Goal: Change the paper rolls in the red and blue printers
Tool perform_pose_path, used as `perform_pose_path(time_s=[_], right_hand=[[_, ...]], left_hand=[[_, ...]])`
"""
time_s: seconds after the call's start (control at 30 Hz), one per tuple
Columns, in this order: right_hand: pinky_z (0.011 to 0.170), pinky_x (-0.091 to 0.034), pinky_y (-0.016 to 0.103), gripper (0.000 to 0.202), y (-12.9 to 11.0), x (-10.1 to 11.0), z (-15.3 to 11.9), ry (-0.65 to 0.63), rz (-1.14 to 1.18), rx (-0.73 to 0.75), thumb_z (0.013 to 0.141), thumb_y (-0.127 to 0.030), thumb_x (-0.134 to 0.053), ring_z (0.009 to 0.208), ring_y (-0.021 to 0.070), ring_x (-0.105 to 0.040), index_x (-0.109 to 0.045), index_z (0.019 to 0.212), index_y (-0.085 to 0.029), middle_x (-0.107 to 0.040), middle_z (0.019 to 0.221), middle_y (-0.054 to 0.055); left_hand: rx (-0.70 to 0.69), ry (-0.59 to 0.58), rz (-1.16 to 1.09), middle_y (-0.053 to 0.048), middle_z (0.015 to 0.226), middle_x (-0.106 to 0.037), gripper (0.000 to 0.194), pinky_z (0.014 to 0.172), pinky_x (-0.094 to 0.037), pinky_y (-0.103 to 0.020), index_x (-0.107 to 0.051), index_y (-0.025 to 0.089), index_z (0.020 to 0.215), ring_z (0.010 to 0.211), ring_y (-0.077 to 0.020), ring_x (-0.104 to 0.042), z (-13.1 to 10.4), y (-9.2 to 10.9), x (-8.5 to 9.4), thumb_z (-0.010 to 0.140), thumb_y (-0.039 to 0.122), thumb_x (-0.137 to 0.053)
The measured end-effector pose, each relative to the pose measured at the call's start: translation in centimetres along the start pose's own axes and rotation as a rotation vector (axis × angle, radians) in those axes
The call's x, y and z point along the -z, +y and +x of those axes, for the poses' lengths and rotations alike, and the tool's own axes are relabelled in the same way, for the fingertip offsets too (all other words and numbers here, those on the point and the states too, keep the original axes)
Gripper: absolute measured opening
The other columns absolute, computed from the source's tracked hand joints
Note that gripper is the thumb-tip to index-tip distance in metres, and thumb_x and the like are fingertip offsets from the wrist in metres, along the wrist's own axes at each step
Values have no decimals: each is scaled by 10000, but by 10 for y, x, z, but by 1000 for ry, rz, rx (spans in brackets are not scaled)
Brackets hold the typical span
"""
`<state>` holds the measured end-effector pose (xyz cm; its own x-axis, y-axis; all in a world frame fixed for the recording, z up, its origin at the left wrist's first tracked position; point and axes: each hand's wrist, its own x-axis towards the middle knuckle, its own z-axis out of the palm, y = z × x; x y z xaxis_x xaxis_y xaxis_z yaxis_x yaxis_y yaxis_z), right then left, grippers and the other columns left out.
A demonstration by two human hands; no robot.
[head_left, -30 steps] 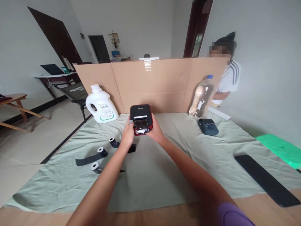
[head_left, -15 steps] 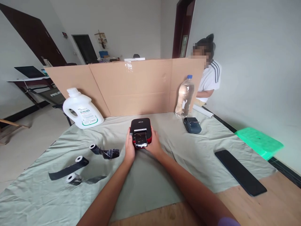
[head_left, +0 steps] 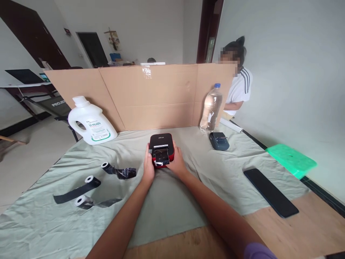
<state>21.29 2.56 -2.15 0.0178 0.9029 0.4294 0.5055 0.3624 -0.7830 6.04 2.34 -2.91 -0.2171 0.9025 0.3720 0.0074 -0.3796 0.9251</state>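
A small black-and-red portable printer point(head_left: 164, 139) is held between both hands at the middle of the cloth, and a glossy black strip point(head_left: 162, 157) sticks out of its front slot. My left hand point(head_left: 148, 167) grips its left side, fingers mostly hidden beside the case. On the opposite side, my right hand point(head_left: 178, 161) is wrapped around the edge, with the thumb at the front corner. Left of my hands lie three small partly unwound rolls: a shiny dark one point(head_left: 126, 173), a matt black one point(head_left: 78, 192) and a grey-black one point(head_left: 86, 202).
A white jug point(head_left: 93, 122) and a clear bottle point(head_left: 211, 111) stand before a cardboard panel point(head_left: 156, 97). A second dark printer point(head_left: 219, 141) sits near the bottle. A black phone-like slab point(head_left: 271, 192) lies at right, a green stool point(head_left: 291, 160) beyond. Another person point(head_left: 238, 86) sits behind.
The whole view has shifted slightly, with most things sitting a little higher in the picture. Both hands keep their hold on the printer.
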Motion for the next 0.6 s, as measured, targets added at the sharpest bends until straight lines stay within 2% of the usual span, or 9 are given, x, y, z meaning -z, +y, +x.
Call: perform_pose_path(time_s=[0.17, 0.3, 0.5, 0.6], right_hand=[[1078, -453, 529, 991, 2, -1, 0, 14, -6, -5, 721, -286, -715, 1244, 341, -515, -230, 1583, -237, -538, 1297, 136], [1099, -440, 517, 993, 2, 2, 0, 10, -6, 7, 718, -271, -703, 1255, 335, -517, -227, 1588, -206, -531, 1292, 144], [1088, -451, 546, 988, 6, -6, -2, 18, -1, 13, 729, -290, -717, 1265, 338, -528, -230, 1587, -264, -539, 1288, 131], [1083, -456, 555, 970, -2, 6, 6, -29, 22, 31, 734, -322, -745, 1284, 342, -526, -274, 1579, -251, -555, 1334, 145]], left_hand=[[-11, 11, -3, -7, 1649, -368, 699, 1307, -160, -343, -421, 265, 1561, 1568, -225, -238, -1, 3, -1, 993, 669, -372], [-7, 15, 9, -8, 1657, -352, 704, 1306, -164, -328, -401, 252, 1572, 1564, -215, -251, -2, 8, -1, 1001, 660, -358], [-2, 11, 12, -16, 1667, -330, 666, 1302, -173, -334, -391, 245, 1575, 1563, -204, -253, -4, 2, -3, 1022, 613, -348], [-21, 45, 6, -53, 1635, -393, 628, 1291, -207, -351, -447, 220, 1538, 1538, -212, -316, -5, 9, -3, 1024, 575, -381]])
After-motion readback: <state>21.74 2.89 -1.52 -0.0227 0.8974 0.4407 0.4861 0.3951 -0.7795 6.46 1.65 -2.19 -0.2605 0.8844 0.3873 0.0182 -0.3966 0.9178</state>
